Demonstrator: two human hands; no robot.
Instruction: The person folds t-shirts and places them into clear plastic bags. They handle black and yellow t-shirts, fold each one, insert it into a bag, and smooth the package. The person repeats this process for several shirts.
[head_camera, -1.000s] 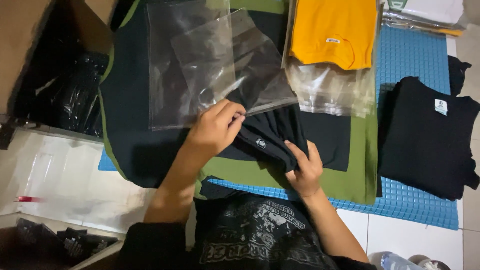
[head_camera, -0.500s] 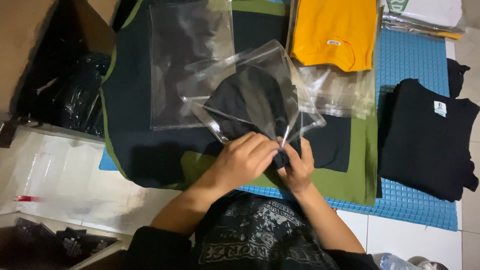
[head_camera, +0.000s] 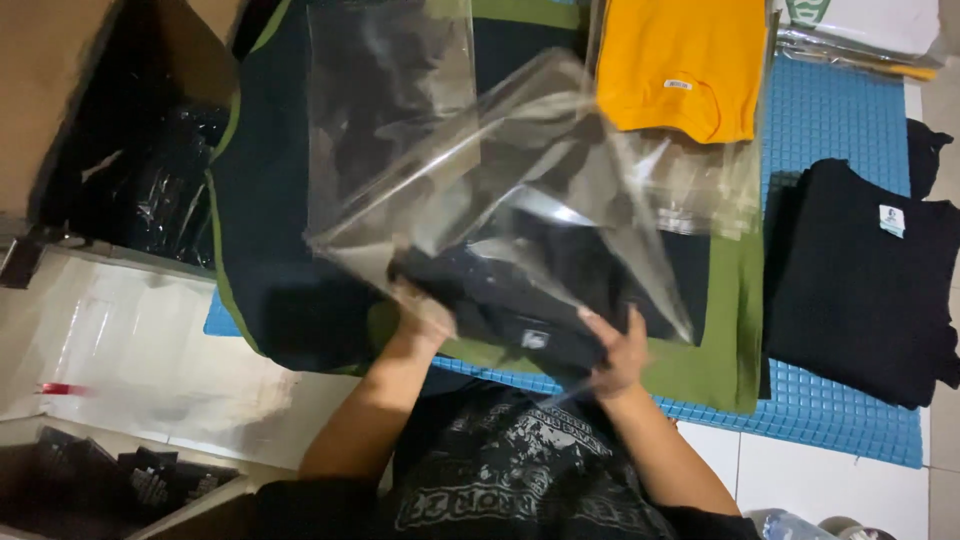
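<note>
While my left hand pinches the clear plastic bag's mouth, my right hand grips the folded black shirt, lying crosswise, half inside.

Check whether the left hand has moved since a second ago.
Yes. The left hand has dropped from near the flat clear bag's lower edge toward the person, now gripping the folded black garment.

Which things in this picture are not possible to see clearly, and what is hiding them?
1. Left hand, head view: its fingers are behind the clear plastic bag, blurred.
2. Folded black shirt, head view: glare on the bag hides how far in it sits.
3. Right hand, head view: motion blur; its grip is unclear.
4. Yellow shirt, head view: cut by the top edge.
5. Cardboard box, head view: contents too dark.
</note>
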